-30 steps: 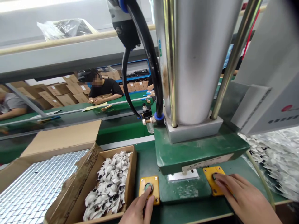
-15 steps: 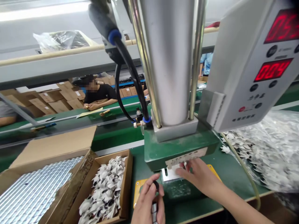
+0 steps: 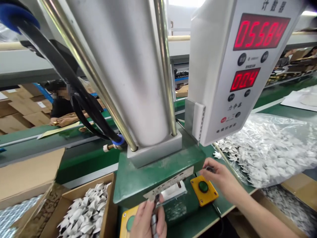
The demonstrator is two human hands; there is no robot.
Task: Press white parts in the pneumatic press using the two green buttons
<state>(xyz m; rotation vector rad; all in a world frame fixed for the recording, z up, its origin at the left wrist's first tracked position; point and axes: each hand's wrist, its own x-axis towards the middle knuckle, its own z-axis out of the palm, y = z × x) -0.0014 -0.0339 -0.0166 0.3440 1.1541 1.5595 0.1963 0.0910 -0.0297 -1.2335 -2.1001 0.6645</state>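
Observation:
My left hand (image 3: 148,216) is closed around a silvery metal tube (image 3: 154,224) with a dark tip, low in front of the green press (image 3: 158,175). Just above it, a bright metal fixture plate (image 3: 173,191) shows under the press head. My right hand (image 3: 221,178) is at the right side of the press, above the yellow button box (image 3: 204,190) with its green button. Its fingers are pinched on a small dark piece (image 3: 210,169), too small to name. Another yellow button box (image 3: 123,224) is partly hidden behind my left hand.
A carton (image 3: 111,198) of white curved pieces stands left of the press, beside a box of metal tubes (image 3: 19,211). White pieces lie under clear plastic (image 3: 269,148) at right. The counter box (image 3: 223,72) overhangs. A person (image 3: 71,102) sits across.
The view has turned right and come closer to the press. My right hand has left the fixture for the space above the right button box. My left hand still holds the tube.

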